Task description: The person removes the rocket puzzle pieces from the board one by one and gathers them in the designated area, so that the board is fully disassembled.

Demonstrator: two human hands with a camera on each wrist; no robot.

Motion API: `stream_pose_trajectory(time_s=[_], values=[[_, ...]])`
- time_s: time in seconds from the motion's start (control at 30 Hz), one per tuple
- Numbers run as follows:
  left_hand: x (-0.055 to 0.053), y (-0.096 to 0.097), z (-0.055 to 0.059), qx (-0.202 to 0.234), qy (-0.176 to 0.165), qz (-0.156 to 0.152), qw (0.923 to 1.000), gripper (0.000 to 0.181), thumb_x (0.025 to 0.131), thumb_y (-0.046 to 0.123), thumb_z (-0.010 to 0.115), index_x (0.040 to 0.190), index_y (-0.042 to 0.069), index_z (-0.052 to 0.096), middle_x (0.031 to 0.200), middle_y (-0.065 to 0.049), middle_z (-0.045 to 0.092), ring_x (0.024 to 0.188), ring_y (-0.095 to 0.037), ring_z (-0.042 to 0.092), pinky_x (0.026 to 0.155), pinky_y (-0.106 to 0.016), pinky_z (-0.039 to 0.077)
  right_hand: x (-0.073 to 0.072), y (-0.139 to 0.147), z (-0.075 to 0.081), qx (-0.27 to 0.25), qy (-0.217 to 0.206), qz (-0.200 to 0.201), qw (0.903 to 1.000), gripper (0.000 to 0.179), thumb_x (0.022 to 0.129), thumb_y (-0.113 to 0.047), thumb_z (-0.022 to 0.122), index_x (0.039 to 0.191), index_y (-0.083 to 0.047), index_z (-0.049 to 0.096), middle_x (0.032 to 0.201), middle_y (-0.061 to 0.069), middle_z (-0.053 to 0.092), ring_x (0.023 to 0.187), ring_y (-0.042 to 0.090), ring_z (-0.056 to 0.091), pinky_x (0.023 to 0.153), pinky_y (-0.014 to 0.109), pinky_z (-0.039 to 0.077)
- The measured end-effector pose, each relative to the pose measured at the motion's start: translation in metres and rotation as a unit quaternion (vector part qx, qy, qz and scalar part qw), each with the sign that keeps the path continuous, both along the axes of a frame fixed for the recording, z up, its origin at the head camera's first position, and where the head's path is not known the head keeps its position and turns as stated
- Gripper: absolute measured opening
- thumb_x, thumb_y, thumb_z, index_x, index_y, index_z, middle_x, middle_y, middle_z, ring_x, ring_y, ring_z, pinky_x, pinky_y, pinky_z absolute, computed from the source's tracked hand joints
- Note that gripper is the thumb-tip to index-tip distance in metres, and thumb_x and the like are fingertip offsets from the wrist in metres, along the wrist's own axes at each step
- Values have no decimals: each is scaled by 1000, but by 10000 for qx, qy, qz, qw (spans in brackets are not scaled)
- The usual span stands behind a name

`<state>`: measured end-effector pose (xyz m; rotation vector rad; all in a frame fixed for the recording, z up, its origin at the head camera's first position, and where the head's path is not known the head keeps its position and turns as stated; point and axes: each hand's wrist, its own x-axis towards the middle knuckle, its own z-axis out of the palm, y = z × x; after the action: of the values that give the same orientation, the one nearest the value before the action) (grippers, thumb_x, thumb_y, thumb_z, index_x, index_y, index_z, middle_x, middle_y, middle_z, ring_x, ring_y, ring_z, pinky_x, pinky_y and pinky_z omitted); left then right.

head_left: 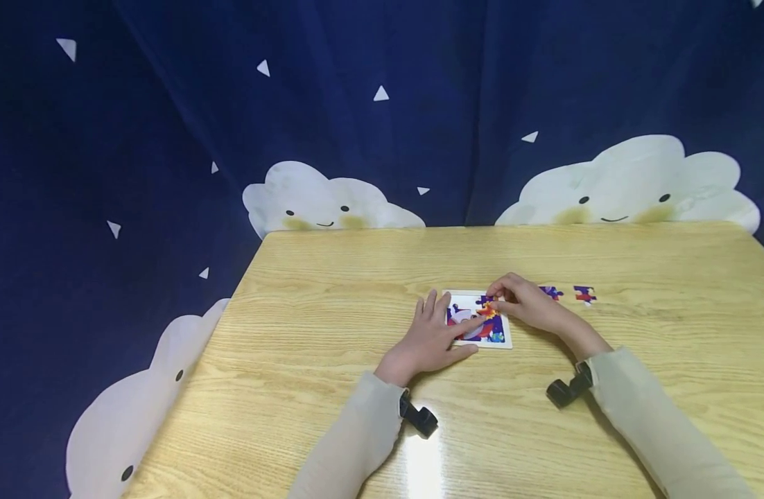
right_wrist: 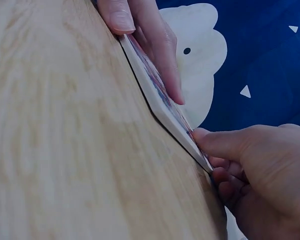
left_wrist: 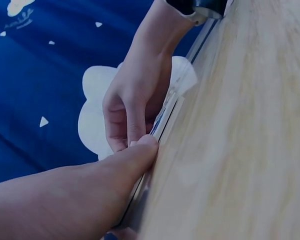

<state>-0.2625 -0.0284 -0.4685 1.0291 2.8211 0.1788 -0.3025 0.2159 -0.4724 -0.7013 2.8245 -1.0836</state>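
A jigsaw puzzle in a white-framed tray (head_left: 509,334) lies on the table, partly filled with purple, red and yellow pieces. White backing shows at its upper left. My left hand (head_left: 427,339) rests on the tray's left side, fingers spread, with the index finger stretched across the picture and the thumb by the near edge. At the upper right of the tray, my right hand (head_left: 527,303) pinches a puzzle piece (head_left: 487,300) between thumb and curled fingers, the piece mostly covered by them. In the right wrist view the right thumb (right_wrist: 220,142) sits right at the tray's edge.
Two loose puzzle pieces lie right of the tray: one (head_left: 585,294) in plain sight, the other (head_left: 551,292) partly behind the right hand. The wooden table (head_left: 319,298) ends at a dark blue curtain (head_left: 332,83) with white clouds and triangles.
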Motion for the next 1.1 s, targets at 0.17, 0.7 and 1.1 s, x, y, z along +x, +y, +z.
stream_pose_trajectory(time_s=[0.17, 0.7, 1.1], values=[[0, 3, -2, -71, 128, 55, 9999, 51, 101, 58, 34, 150, 51, 25, 162, -25, 14, 151, -47, 7, 121, -62, 14, -2, -1, 1, 11, -74, 12, 10000, 19, 93, -14, 66, 109, -5, 64, 95, 9, 56, 80, 14, 44, 68, 22, 38], [1, 6, 3, -89, -4, 173, 9998, 51, 100, 58, 37, 149, 50, 28, 163, -22, 16, 152, -45, 8, 121, -61, 15, 0, -4, 5, -47, -288, 138, 9995, 15, 96, -14, 62, 106, -3, 59, 98, 10, 50, 85, 15, 41, 72, 22, 35], [3, 6, 3, -160, -10, 206, 9997, 52, 100, 59, 36, 150, 51, 26, 162, -22, 16, 152, -44, 8, 121, -60, 16, 0, -5, 6, 129, -333, 226, 9991, 20, 96, -15, 62, 111, -1, 58, 98, 10, 47, 85, 17, 41, 71, 23, 36]])
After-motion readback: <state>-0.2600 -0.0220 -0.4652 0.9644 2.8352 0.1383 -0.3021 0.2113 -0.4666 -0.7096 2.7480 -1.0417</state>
